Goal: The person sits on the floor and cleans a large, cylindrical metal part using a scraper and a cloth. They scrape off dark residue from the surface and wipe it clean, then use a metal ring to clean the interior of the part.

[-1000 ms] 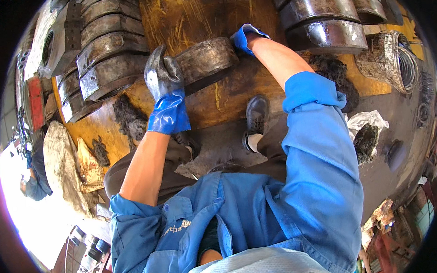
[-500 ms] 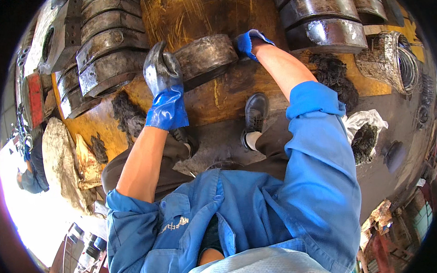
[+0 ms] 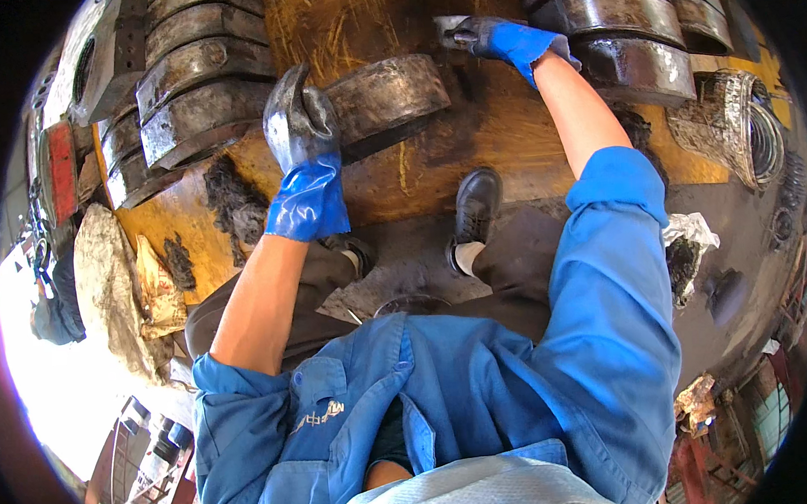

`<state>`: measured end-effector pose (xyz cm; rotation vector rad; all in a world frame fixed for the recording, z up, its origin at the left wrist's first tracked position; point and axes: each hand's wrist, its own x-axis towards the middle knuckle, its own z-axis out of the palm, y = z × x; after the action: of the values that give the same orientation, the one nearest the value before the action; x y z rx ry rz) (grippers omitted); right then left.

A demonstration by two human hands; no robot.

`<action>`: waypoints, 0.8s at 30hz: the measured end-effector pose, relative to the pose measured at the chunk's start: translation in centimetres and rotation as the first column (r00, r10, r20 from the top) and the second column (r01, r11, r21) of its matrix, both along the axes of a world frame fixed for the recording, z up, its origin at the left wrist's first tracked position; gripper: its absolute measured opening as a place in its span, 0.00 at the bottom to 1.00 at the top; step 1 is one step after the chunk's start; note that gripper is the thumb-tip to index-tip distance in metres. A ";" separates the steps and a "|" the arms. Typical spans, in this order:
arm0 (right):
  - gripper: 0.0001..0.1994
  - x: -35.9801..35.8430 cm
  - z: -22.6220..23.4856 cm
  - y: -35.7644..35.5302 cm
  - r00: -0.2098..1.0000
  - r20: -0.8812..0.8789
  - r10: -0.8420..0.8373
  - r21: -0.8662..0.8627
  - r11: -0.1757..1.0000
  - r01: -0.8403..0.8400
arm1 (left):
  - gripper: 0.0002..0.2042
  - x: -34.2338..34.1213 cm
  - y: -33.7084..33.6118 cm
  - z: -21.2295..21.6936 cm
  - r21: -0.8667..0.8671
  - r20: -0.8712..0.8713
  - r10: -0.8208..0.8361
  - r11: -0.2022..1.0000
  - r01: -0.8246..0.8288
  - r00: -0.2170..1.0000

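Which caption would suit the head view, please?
Gloved left hand at one end of a curved metal band, right hand apart.

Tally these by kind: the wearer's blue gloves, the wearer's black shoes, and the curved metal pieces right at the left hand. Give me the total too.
Blue gloves: 2
Black shoes: 2
Curved metal piece at the left hand: 1
Total: 5

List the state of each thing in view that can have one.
Curved metal piece: dark, stained
Left hand: gloved, at the left end of that piece
Right hand: gloved, away from that piece; contents unclear
Left row of metal pieces: lined up close together
Brown surface: stained, scratched
Right sleeve: rolled up
White wrapping: crumpled
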<state>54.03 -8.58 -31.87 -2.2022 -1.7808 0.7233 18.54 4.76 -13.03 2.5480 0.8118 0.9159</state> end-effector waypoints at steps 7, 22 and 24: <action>0.25 -0.5 -3.4 1.8 0.951 0.092 -0.296 0.012 0.955 0.296 | 0.15 0.0 0.0 -0.2 0.008 -0.009 0.040 0.999 -0.040 0.999; 0.24 -4.7 -1.5 5.1 0.956 0.263 -0.128 -0.225 0.956 0.189 | 0.15 -0.2 0.0 -0.5 0.001 -0.038 0.016 1.000 -0.016 0.999; 0.24 -5.0 -0.6 4.8 0.967 0.247 -0.067 -0.266 0.954 0.134 | 0.15 -0.2 0.3 -0.8 0.017 -0.030 0.014 1.000 -0.013 0.999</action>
<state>49.02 -3.79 -32.45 -2.6458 -1.7430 0.7605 18.36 5.04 -13.80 2.5797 0.8344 0.8945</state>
